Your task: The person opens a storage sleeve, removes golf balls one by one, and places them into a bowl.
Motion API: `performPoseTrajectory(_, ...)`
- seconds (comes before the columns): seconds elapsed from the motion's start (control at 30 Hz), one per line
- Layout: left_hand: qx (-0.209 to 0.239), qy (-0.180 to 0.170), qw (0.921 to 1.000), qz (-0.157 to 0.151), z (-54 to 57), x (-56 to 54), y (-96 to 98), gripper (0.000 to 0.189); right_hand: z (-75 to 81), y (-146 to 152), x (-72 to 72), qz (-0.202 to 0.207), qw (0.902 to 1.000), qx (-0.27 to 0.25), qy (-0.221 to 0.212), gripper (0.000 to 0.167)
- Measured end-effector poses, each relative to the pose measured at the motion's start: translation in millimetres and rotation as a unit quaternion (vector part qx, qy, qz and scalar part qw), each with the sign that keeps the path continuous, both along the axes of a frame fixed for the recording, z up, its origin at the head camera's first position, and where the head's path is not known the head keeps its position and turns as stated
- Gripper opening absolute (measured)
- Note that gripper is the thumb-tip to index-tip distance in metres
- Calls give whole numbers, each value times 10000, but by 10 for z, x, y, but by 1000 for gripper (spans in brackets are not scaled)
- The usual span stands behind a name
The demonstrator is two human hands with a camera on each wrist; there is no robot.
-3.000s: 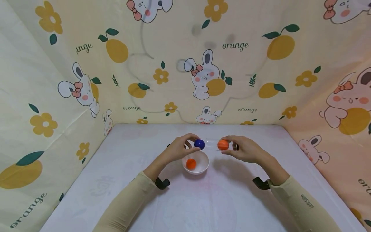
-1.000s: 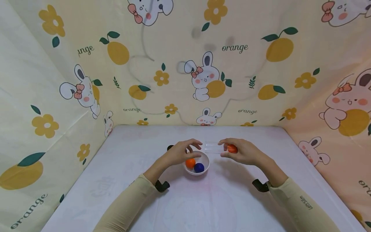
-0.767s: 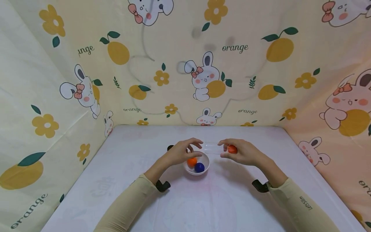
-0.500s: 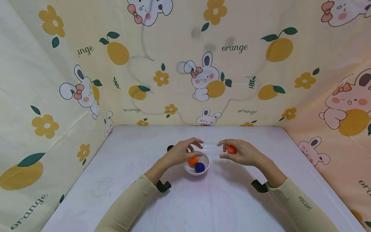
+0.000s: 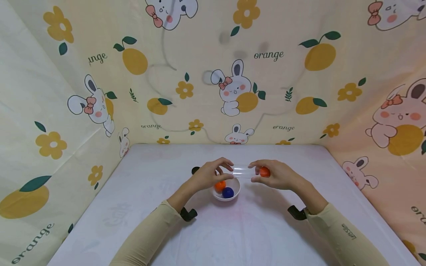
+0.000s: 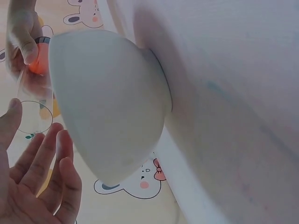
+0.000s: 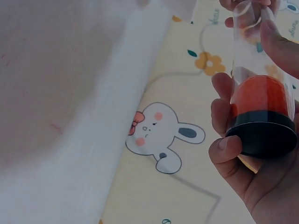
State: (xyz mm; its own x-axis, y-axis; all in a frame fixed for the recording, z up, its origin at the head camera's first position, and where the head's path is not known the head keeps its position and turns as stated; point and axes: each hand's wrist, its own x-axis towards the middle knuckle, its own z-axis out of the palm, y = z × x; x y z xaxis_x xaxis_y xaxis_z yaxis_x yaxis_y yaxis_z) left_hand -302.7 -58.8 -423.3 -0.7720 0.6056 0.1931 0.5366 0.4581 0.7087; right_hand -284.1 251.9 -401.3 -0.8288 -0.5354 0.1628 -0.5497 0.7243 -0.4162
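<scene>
In the head view a clear tube point(image 5: 243, 171) lies nearly level in the air, held by my right hand point(image 5: 279, 174). An orange ball point(image 7: 259, 97) sits inside at the tube's black-capped end point(image 7: 262, 138), with fingers and thumb curled round it. My left hand point(image 5: 208, 175) holds nothing; its fingertips are right at the tube's uncapped end, thumb apart from the fingers. Below it stands a white bowl point(image 6: 107, 102), containing another orange ball point(image 5: 220, 186) and a dark blue ball point(image 5: 227, 192). The left hand partly hides the bowl's far left rim.
A white cloth point(image 5: 226, 236) covers the table. Patterned curtains point(image 5: 199, 74) with rabbits and oranges stand behind and at both sides. A small black object point(image 5: 195, 170) shows behind the left hand. Black wrist mounts point(image 5: 297, 212) jut from both sleeves.
The blue ball has gone from the left fingers into the bowl. The tube's orange ball now sits farther right, within the right hand. Lately the tube has shifted slightly left, towards the left hand.
</scene>
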Motion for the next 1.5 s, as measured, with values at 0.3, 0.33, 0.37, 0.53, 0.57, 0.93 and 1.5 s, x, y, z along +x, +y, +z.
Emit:
performPoseTrajectory(0.3, 53, 59, 10000, 33, -13, -6, 12, 42, 13, -13, 1, -18, 10000, 86, 1, 55)
performPoseTrajectory(0.33, 43, 56, 10000, 39, -14, -8, 12, 42, 13, -14, -1, -33, 9999, 110, -4, 55)
performPoseTrajectory(0.37, 32, 48, 10000, 47, -16, -10, 12, 42, 14, -14, -2, -51, 9999, 128, -15, 56)
performPoseTrajectory(0.53, 4, -26, 10000, 56, -16, -13, 15, 44, 23, -17, -5, -121, 9998, 172, -64, 58)
performPoseTrajectory(0.57, 5, -43, 10000, 53, -17, -14, 15, 45, 25, -18, -6, -118, 9998, 168, -62, 58)
performPoseTrajectory(0.93, -28, -124, 9999, 116, -8, -15, 26, 44, 32, -24, -10, -93, 9998, 172, -70, 59)
performPoseTrajectory(1.5, 19, -188, 9998, 86, -24, -20, 33, 43, 26, -20, 3, 19, 9999, 139, 80, 62)
